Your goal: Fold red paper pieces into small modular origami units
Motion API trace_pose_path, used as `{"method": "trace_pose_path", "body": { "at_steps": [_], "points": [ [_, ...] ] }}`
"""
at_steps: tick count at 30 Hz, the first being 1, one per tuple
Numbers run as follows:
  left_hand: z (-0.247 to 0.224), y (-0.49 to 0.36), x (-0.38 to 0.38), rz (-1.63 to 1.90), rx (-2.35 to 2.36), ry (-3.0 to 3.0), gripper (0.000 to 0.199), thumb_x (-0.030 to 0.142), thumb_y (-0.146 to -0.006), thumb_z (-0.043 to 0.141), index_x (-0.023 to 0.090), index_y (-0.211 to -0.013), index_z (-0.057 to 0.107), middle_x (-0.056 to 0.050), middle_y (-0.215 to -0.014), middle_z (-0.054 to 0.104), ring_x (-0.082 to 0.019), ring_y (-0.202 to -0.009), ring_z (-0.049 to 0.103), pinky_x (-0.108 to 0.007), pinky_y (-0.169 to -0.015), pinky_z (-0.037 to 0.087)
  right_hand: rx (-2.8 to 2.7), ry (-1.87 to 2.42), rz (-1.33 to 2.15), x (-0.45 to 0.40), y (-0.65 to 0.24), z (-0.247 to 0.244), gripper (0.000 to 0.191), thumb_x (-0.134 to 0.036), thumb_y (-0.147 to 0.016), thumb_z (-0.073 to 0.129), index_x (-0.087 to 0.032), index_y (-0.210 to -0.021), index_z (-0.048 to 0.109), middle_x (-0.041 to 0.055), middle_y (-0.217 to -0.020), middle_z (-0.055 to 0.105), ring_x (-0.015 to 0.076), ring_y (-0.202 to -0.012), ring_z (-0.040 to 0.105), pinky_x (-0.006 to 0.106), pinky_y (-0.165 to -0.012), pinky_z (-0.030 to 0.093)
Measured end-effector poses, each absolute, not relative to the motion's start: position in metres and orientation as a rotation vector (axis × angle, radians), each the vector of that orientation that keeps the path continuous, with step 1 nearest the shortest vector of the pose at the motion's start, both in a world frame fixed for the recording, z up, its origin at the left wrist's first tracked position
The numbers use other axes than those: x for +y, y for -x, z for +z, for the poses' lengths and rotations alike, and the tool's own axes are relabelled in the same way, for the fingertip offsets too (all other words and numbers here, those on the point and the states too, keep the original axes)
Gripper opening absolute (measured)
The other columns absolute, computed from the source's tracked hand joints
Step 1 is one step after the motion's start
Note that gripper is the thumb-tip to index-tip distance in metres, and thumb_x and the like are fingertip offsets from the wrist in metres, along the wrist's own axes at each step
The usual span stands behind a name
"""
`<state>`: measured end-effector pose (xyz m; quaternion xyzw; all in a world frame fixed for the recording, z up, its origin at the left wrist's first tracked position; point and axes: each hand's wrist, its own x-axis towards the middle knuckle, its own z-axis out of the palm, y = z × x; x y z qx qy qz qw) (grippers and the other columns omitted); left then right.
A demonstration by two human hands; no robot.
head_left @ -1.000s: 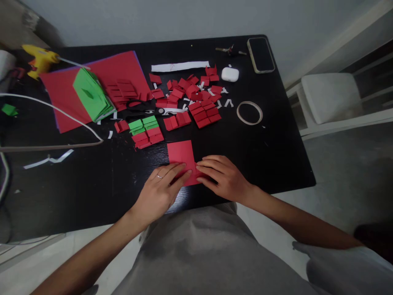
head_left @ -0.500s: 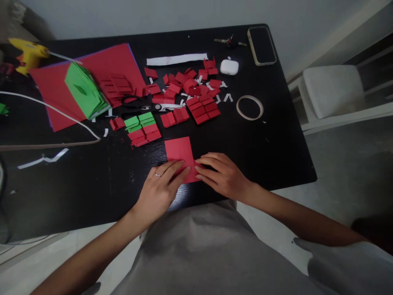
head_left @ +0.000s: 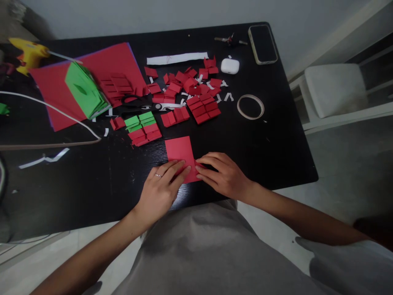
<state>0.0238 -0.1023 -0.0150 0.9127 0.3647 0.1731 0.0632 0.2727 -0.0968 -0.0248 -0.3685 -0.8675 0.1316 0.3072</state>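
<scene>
A flat red paper sheet [head_left: 179, 148] lies on the black table near its front edge. My left hand [head_left: 162, 182] rests on the sheet's lower part, its fingertips pressing on it. My right hand [head_left: 222, 175] is at the sheet's right edge, with its thumb and fingers together on a small red piece or flap [head_left: 197, 167] there. A folded green-and-red paper piece [head_left: 143, 128] lies just beyond my left hand. Beyond the sheet are a folded red piece [head_left: 203, 108] and a smaller one [head_left: 175, 117].
On the black table [head_left: 276, 164] are scissors [head_left: 166, 106], a tape ring [head_left: 250, 107], a white case [head_left: 230, 66], a phone [head_left: 263, 44] and keys [head_left: 230, 40]. Green papers [head_left: 87, 92] and a yellow glue gun [head_left: 30, 53] sit left, near a white cable [head_left: 46, 107].
</scene>
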Motion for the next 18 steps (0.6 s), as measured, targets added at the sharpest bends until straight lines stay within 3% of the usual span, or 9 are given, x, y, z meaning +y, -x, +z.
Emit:
{"method": "trace_pose_path", "body": {
  "at_steps": [7, 15, 18],
  "points": [
    [-0.010, -0.026, -0.102, 0.434, 1.097, -2.796, 0.044, 0.008, -0.096, 0.059, 0.018, -0.139, 0.064, -0.013, -0.132, 0.072, -0.032, -0.121, 0.065, -0.045, -0.090, 0.053, -2.297, 0.968, 0.324, -0.097, -0.273, -0.025, 0.016, -0.018, -0.097, 0.067, -0.017, -0.111, 0.075, 0.0116, -0.115, 0.075, 0.0257, -0.109, 0.067, 0.046, -0.095, 0.061],
    [-0.015, -0.035, -0.111, 0.418, 1.036, -2.815, 0.045, 0.006, -0.098, 0.051, 0.007, -0.142, 0.059, -0.018, -0.144, 0.065, -0.034, -0.134, 0.060, -0.050, -0.109, 0.050, -2.316, 0.960, 0.330, -0.097, -0.272, -0.026, 0.019, -0.017, -0.098, 0.065, -0.018, -0.113, 0.076, 0.0113, -0.121, 0.075, 0.0263, -0.112, 0.068, 0.047, -0.096, 0.061],
    [-0.016, -0.037, -0.113, 0.424, 1.031, -2.809, 0.044, 0.006, -0.098, 0.049, 0.006, -0.142, 0.058, -0.020, -0.145, 0.063, -0.034, -0.134, 0.060, -0.051, -0.109, 0.051, -2.315, 0.936, 0.330, -0.097, -0.272, -0.026, 0.021, -0.016, -0.097, 0.065, -0.018, -0.115, 0.075, 0.0102, -0.120, 0.076, 0.0259, -0.113, 0.067, 0.046, -0.097, 0.061]
  ]
}}
